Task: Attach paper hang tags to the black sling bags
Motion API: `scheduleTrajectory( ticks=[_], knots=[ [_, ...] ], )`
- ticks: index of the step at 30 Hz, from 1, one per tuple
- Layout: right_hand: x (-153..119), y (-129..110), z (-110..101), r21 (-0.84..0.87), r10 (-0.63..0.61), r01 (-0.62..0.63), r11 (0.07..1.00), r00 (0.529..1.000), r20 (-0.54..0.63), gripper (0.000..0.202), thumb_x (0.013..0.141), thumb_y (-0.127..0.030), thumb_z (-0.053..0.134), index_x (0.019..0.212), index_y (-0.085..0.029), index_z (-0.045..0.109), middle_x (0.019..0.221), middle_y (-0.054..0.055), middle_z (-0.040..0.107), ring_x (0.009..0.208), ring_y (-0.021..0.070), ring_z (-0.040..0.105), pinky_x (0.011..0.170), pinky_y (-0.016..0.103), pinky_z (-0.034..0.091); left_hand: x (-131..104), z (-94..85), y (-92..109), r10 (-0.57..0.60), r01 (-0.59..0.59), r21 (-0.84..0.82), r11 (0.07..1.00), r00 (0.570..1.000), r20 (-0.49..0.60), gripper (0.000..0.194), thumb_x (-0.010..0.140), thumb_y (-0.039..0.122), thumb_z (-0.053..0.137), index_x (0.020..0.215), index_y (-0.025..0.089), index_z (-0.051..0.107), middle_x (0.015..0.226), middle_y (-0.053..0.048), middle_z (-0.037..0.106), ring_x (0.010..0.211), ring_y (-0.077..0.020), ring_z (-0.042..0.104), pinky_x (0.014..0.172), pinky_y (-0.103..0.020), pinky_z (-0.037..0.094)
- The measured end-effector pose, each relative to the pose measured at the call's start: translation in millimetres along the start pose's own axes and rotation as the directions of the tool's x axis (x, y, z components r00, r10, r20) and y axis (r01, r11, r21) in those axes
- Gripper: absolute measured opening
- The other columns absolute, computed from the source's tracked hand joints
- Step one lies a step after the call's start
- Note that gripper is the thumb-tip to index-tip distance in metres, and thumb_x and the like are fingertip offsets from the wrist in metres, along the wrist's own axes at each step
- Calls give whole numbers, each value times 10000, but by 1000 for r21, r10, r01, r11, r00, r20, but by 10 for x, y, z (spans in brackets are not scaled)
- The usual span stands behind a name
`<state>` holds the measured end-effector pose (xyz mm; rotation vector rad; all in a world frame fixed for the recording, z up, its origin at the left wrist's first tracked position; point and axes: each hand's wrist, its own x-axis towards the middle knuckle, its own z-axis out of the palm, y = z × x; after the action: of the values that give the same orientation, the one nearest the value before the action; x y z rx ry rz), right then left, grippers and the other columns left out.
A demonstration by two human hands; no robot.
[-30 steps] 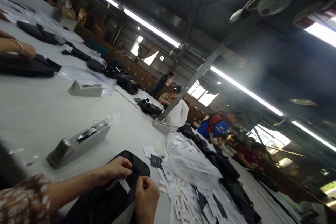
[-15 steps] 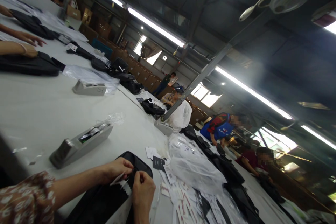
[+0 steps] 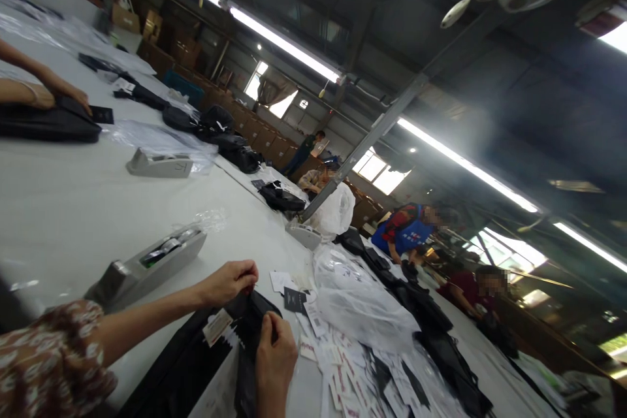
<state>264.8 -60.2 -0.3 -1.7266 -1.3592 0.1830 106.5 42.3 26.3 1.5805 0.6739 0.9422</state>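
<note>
A black bag point(image 3: 171, 366) lies at the table's near edge, tilted across my view, its opening showing a whitish lining or insert. On it rests a small pale label point(image 3: 217, 326) with jagged whitish edges beside it. My left hand point(image 3: 230, 282) is closed in a pinch at the bag's far edge, which rises to the fingertips; a small part hidden between them cannot be made out. My right hand point(image 3: 277, 349) is closed, thumb against fingers, gripping the bag's right edge. Left of the bag stands a grey tape dispenser point(image 3: 151, 264).
Right of the bag lie a black card tag point(image 3: 294, 300), many paper tags point(image 3: 343, 372) and a clear plastic bag point(image 3: 357, 300). A second tape dispenser point(image 3: 160, 163) stands farther back. A co-worker's hands point(image 3: 59, 91) rest on another black bag at left. A metal post point(image 3: 362, 150) rises from the table.
My left hand has let go of the pale label and moved up and right to the bag's far edge. My right hand has shifted slightly right. The bag's opening shows wider.
</note>
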Motion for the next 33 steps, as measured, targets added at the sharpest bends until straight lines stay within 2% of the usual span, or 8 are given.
scheduleTrajectory(
  ticks=[3, 7, 11, 14, 21, 26, 30, 33],
  knots=[
    [108, -124, -44, 144, -33, 12, 990, 989, 143, 254, 817, -331, 531, 957, -197, 695, 935, 64, 708, 875, 206, 639, 775, 273, 464, 1, 32, 109, 46, -46, 5, 999, 998, 49, 90, 769, 251, 495, 734, 177, 533, 623, 31, 578, 616, -125, 522, 620, -234, 396],
    [165, -260, -11, 259, -105, 33, 965, 957, 270, 214, 828, -307, 525, 883, -202, 704, 824, 23, 708, 745, 162, 630, 678, 231, 460, 4, 85, 123, 56, -55, -14, 998, 994, 94, 86, 765, 250, 492, 743, 172, 520, 630, 25, 592, 600, -123, 528, 588, -229, 392],
    [129, -279, 1, 247, -99, 47, 968, 975, 201, 237, 839, -335, 515, 838, -174, 688, 752, 22, 681, 690, 149, 593, 621, 219, 434, -5, 116, 90, 34, -29, -47, 998, 994, 103, 114, 767, 286, 494, 757, 174, 508, 638, 26, 594, 583, -121, 533, 565, -228, 391],
    [103, -276, -28, 315, -128, 48, 948, 963, 238, 239, 849, -319, 503, 919, -175, 680, 861, 41, 691, 794, 164, 611, 710, 235, 449, -23, 149, 96, 23, -16, -68, 998, 994, 104, 129, 772, 303, 495, 757, 176, 508, 635, 30, 587, 580, -117, 525, 561, -227, 387],
    [77, -226, -7, 314, -129, 43, 948, 958, 257, 241, 861, -329, 484, 851, -156, 651, 768, 26, 653, 720, 151, 577, 652, 223, 426, 29, 226, 68, -1, 16, -168, 986, 996, 92, 161, 767, 326, 525, 752, 169, 495, 582, 39, 558, 513, -94, 475, 508, -215, 342],
    [58, -141, 32, 306, -88, 25, 952, 977, 192, 244, 879, -347, 460, 856, -170, 626, 785, 22, 647, 730, 150, 568, 675, 227, 425, 16, 260, -60, -80, 85, -179, 980, 996, 32, 341, 699, 375, 626, 942, 155, 530, 686, 32, 590, 588, -117, 526, 543, -224, 374],
    [3, -151, 41, 304, -83, 26, 952, 981, 177, 232, 882, -344, 463, 889, -180, 627, 836, 33, 665, 785, 160, 590, 726, 238, 433, -90, 312, -110, -85, 91, -75, 993, 993, 83, 241, 675, 361, 627, 716, 124, 616, 556, 38, 539, 544, -105, 457, 525, -220, 325],
    [-32, -173, 45, 279, -63, 22, 960, 988, 139, 248, 884, -364, 454, 864, -180, 620, 801, 32, 662, 743, 159, 591, 695, 239, 434, -153, 337, -101, -119, 119, 8, 993, 993, -8, 247, 695, 380, 589, 636, 140, 585, 499, 50, 494, 495, -100, 412, 491, -221, 286]
  ],
)
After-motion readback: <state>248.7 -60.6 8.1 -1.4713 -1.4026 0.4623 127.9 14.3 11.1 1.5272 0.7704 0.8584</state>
